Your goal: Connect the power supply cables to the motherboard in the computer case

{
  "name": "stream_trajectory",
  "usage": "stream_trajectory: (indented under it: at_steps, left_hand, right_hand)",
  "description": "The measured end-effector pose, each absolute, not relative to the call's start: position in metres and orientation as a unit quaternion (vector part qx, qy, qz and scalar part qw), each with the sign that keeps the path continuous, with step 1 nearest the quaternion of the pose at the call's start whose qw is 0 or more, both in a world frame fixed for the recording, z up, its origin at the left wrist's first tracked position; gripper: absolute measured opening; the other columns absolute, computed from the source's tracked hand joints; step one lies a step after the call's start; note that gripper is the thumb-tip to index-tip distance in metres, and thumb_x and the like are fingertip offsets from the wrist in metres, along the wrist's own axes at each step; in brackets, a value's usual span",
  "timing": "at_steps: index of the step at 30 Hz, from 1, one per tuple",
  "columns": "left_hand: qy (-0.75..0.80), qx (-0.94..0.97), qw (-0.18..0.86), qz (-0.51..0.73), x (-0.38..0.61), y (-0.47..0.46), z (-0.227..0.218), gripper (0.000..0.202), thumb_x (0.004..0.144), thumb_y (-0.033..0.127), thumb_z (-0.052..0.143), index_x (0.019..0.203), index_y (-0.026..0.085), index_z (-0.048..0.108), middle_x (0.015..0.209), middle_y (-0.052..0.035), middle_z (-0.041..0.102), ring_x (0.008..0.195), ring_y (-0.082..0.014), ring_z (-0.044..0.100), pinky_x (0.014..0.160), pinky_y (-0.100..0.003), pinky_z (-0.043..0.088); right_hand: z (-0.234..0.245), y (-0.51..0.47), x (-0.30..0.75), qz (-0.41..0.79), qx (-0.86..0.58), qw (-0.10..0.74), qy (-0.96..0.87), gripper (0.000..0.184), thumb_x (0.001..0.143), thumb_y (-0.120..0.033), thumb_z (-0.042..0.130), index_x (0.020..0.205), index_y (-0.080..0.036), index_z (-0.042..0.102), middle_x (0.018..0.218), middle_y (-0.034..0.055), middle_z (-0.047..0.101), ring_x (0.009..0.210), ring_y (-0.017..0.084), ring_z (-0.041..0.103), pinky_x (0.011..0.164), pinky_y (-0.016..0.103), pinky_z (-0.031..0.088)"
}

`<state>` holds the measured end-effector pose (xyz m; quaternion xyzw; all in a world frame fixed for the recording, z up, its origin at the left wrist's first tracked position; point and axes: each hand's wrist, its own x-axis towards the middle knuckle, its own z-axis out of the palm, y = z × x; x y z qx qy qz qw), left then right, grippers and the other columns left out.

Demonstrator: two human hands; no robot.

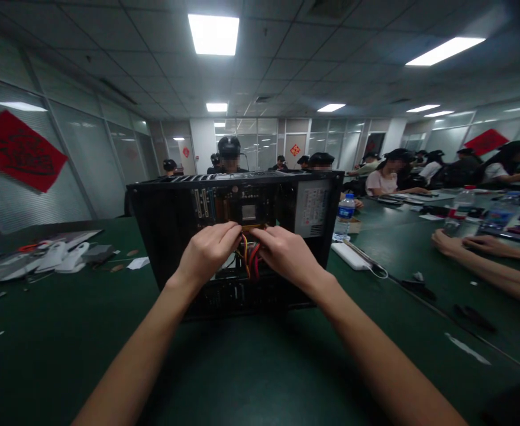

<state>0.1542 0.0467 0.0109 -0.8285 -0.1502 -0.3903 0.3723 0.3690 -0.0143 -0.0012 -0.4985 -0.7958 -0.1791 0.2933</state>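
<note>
An open black computer case [147, 236] lies on its side on the green table in front of me, its inside facing me. Both of my hands reach into its middle. My left hand [210, 249] has its fingers pinched together at the left end of a thin yellowish strip [253, 227] on the motherboard [266, 207]. At the strip's other end, the fingers of my right hand [288, 251] are closed too. What the fingertips grip is hidden. Red and yellow power cables [253, 260] hang between the hands. A labelled power supply [312, 207] sits at the upper right.
On the left lie white plastic parts and papers [60, 254]. To the right are a water bottle [345, 216], a white power bank [351, 256] with a cable, and black scraps [419, 288]. Another person's forearms [485, 260] rest at the right edge; several people sit beyond.
</note>
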Motion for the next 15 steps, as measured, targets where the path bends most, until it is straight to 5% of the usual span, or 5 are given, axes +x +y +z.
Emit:
stream_trajectory:
  at_steps: [4, 8, 15]
  left_hand:
    - [-0.281, -0.885, 0.279, -0.245, 0.176, 0.07, -0.017, 0.021, 0.1, 0.016, 0.049, 0.107, 0.012, 0.068, 0.102, -0.013, 0.075, 0.087, -0.0231, 0.074, 0.077, -0.032, 0.058]
    - [-0.422, -0.882, 0.164, -0.13, 0.192, 0.096, -0.025, 0.025, 0.102, 0.026, 0.047, 0.105, 0.017, 0.07, 0.1, -0.0113, 0.075, 0.091, -0.0246, 0.074, 0.079, -0.031, 0.054]
    - [-0.387, -0.91, 0.122, -0.079, 0.201, 0.121, -0.026, 0.027, 0.102, 0.027, 0.048, 0.112, 0.016, 0.071, 0.111, -0.0107, 0.073, 0.104, -0.0246, 0.07, 0.084, -0.03, 0.051]
  right_hand:
    - [-0.027, 0.003, 0.372, -0.199, -0.593, 0.188, -0.757, 0.023, 0.1, -0.021, 0.049, 0.101, -0.016, 0.071, 0.116, 0.0138, 0.065, 0.106, 0.024, 0.062, 0.079, 0.03, 0.052]
    - [-0.043, 0.029, 0.388, -0.092, -0.65, 0.168, -0.736, 0.023, 0.1, -0.023, 0.051, 0.112, -0.015, 0.069, 0.125, 0.0145, 0.063, 0.107, 0.023, 0.063, 0.084, 0.029, 0.05]
    - [-0.054, 0.049, 0.403, -0.017, -0.646, 0.18, -0.742, 0.023, 0.097, -0.022, 0.055, 0.114, -0.016, 0.069, 0.123, 0.0133, 0.064, 0.113, 0.023, 0.061, 0.092, 0.027, 0.046]
